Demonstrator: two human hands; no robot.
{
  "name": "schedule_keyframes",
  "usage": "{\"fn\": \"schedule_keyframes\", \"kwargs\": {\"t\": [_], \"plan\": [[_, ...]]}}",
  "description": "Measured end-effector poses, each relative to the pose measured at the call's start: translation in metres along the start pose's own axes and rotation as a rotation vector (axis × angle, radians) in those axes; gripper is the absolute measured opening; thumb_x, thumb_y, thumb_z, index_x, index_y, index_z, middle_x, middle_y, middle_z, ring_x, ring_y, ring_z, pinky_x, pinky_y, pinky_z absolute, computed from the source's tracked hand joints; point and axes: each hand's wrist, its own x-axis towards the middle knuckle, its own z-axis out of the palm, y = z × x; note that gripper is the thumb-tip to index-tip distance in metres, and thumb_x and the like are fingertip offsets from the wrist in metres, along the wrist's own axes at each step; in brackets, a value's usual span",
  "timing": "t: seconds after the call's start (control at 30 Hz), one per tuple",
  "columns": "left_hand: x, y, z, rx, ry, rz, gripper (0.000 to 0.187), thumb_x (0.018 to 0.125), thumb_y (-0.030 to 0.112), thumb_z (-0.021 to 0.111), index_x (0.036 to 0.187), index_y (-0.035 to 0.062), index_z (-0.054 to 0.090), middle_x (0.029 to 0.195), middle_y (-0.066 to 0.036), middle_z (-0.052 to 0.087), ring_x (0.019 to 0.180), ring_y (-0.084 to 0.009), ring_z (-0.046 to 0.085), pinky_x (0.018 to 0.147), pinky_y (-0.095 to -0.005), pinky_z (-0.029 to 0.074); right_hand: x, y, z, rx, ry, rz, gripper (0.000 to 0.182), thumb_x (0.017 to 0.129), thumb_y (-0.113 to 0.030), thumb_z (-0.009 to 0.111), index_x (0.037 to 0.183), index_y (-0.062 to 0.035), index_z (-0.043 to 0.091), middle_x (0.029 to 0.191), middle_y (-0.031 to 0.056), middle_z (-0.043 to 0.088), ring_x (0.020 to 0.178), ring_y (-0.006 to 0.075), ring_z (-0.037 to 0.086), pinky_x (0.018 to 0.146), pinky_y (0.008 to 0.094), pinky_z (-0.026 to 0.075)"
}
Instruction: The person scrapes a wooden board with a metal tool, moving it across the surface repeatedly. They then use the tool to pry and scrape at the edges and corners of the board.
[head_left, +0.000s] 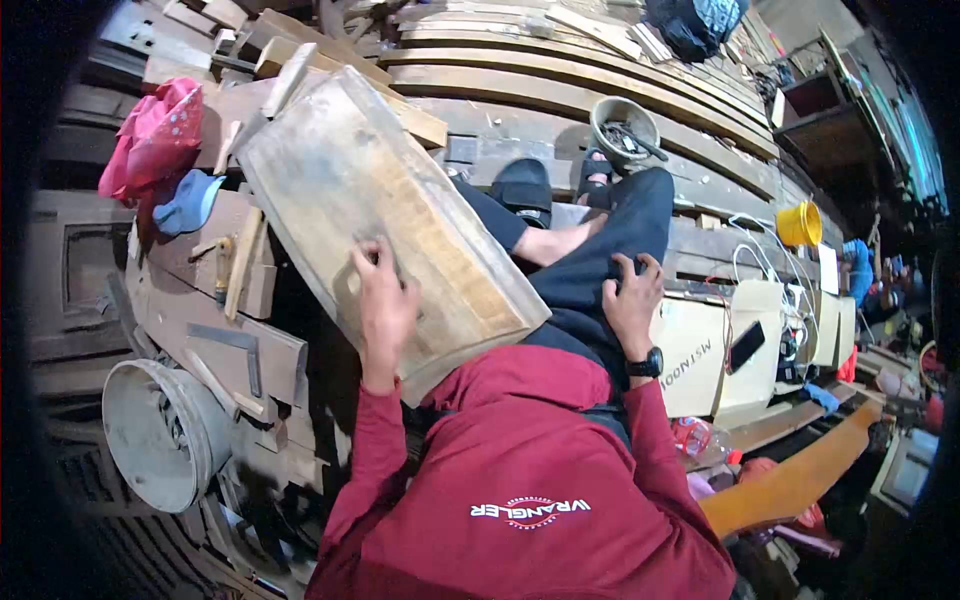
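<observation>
A worn wooden panel (400,200), pale with grey smudges and a raised edge, lies slanted across my lap and reaches up to the left. My left hand (385,305) rests on the lower left part of its face, fingers bent and apart, with no object visible in them. On my dark-trousered thigh (585,270) lies my right hand (632,300), its fingers bent and spread, holding nothing. A black watch (645,363) is on the right wrist. The panel's underside is hidden.
Left are a hammer (222,268), a metal square (235,350), a white bucket (155,430) and a pink bag (155,140). Ahead, a pail (625,128) stands on wooden slats. Right are cardboard (690,345), a phone (746,347), cables, a yellow cup (798,224) and a plastic bottle (703,440).
</observation>
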Motion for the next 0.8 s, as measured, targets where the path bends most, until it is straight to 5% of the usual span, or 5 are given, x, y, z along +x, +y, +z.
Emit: {"fn": "schedule_keyframes", "kwargs": {"t": [0.2,0.4,0.67,0.73,0.8], "plan": [[-0.043,0.01,0.001,-0.039,-0.15,0.119,0.064,0.08,0.004,0.067,0.143,-0.0005,0.053,0.129,-0.021,0.047,0.111,-0.0428,0.06,0.095,-0.0461,0.051,0.002,-0.001,0.001,-0.019,0.023,-0.011,0.04,0.08,-0.018,0.066,0.12,-0.0134,0.067,0.129,0.0202,0.048,0.127,0.0409,0.041,0.106,0.054,0.036],[0.05,-0.042,-0.011,0.125,0.24,-0.033,0.059,0.08,0.008,0.069,0.137,-0.0018,0.058,0.124,-0.024,0.052,0.111,-0.0413,0.061,0.099,-0.0448,0.049,0.0,0.002,0.002,-0.002,0.013,0.011,0.041,0.08,-0.02,0.066,0.12,-0.0156,0.067,0.13,0.0187,0.048,0.127,0.0402,0.041,0.106,0.0533,0.036],[-0.041,0.009,0.007,0.028,-0.074,0.104,0.066,0.079,0.004,0.065,0.143,-0.0053,0.051,0.129,-0.022,0.046,0.115,-0.0409,0.059,0.096,-0.0445,0.051,0.002,0.002,0.001,0.008,0.03,0.004,0.038,0.08,-0.019,0.065,0.118,-0.0153,0.069,0.128,0.021,0.051,0.126,0.0408,0.044,0.107,0.0539,0.036],[-0.027,0.019,-0.003,-0.114,-0.11,-0.084,0.067,0.079,0.007,0.068,0.144,-0.0005,0.053,0.132,-0.024,0.049,0.117,-0.0412,0.059,0.099,-0.0441,0.049,0.005,0.004,0.005,0.01,0.028,-0.032,0.039,0.08,-0.018,0.065,0.119,-0.0157,0.069,0.128,0.0216,0.051,0.126,0.0409,0.044,0.107,0.0541,0.036],[0.007,-0.002,0.003,-0.075,0.113,0.06,0.068,0.082,0.008,0.068,0.147,-0.0007,0.049,0.131,-0.023,0.049,0.117,-0.0421,0.058,0.099,-0.0449,0.048,0.004,-0.001,0.002,0.015,0.021,-0.011,0.039,0.079,-0.017,0.065,0.119,-0.0157,0.069,0.129,0.0215,0.05,0.126,0.041,0.044,0.108,0.0539,0.035]]}}
